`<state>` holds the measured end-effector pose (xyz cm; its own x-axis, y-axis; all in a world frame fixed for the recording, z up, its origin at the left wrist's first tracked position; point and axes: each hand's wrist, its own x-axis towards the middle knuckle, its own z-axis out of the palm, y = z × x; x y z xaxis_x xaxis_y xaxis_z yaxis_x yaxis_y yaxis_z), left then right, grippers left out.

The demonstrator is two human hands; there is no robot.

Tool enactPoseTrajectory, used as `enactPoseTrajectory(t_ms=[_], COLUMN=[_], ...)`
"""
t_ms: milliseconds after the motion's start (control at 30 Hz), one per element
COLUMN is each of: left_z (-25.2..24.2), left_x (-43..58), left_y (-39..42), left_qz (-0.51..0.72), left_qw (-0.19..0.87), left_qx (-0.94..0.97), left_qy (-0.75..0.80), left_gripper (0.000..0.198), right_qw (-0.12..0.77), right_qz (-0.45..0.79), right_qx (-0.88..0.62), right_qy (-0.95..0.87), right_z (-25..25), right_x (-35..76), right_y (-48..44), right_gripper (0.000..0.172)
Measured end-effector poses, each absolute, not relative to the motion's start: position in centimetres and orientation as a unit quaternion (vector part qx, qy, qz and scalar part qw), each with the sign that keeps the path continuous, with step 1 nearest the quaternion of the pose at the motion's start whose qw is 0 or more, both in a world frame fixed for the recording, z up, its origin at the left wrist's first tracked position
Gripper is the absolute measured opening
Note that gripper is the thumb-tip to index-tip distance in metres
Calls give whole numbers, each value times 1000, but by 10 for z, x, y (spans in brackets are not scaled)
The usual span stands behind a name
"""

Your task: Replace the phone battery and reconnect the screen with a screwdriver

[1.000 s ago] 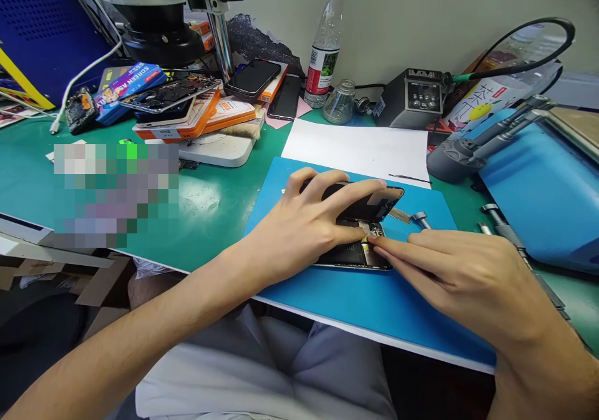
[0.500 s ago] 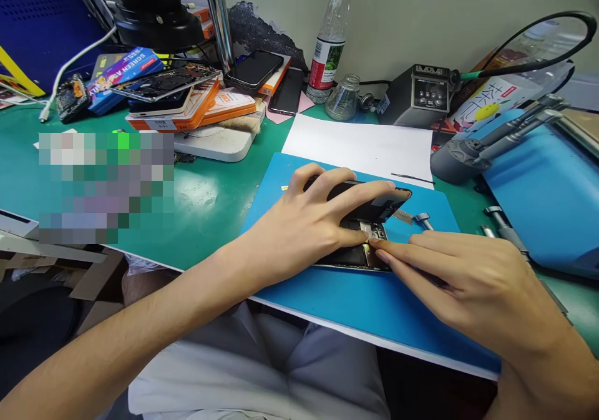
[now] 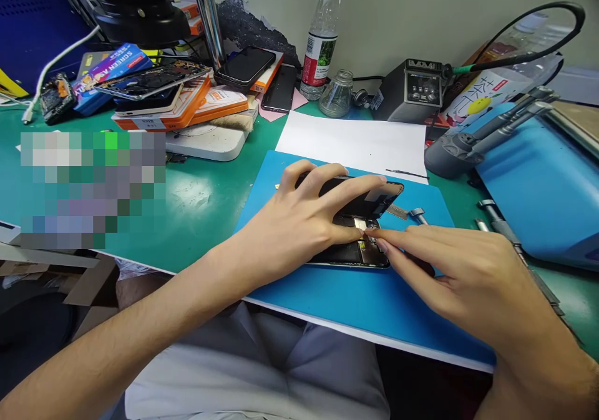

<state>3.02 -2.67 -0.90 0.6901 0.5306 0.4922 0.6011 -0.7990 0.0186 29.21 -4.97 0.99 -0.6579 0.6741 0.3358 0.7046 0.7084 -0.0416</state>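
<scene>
An opened phone [image 3: 332,256] lies on a blue mat [image 3: 337,301], its inner parts bared. Its screen panel [image 3: 369,201] is tilted up along the far side. My left hand [image 3: 299,220] is closed on that panel, fingers over its top edge, while the thumb reaches down onto the inner parts. From the right, my right hand [image 3: 458,276] brings index finger and thumb close together at the phone's right end, beside my left thumb. The other fingers are curled. Whatever lies between the right fingertips is too small or hidden to make out.
Behind the mat lies a white paper sheet [image 3: 350,136] with a thin dark tool [image 3: 407,174]. Grey-handled tools [image 3: 498,223] and a blue machine [image 3: 533,201] stand right. A bottle [image 3: 319,52], glass jar [image 3: 336,94], stacked boxes and phones [image 3: 163,117] line the back.
The whole view has shifted slightly, so things appear a little further left and up. Both hands stay at the phone; the right fingertips have moved slightly over its inner parts.
</scene>
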Motion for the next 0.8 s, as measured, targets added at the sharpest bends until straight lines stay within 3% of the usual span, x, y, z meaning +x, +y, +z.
enactPoseTrajectory(t_ms=[400,800], left_z=[-20,-18], left_x=[29,32], left_y=[-23,-25], left_qz=[-255,-261], left_qw=[78,95], left_qx=[-910,-908], left_qy=[-317,-312], left_gripper=[41,32], right_qw=[163,166], right_qz=[-69,-32], right_qx=[-356,-370], right_qy=[-917,-914], right_z=[10,13], right_x=[286,284], right_y=[-48,-52], right_gripper=[23,21])
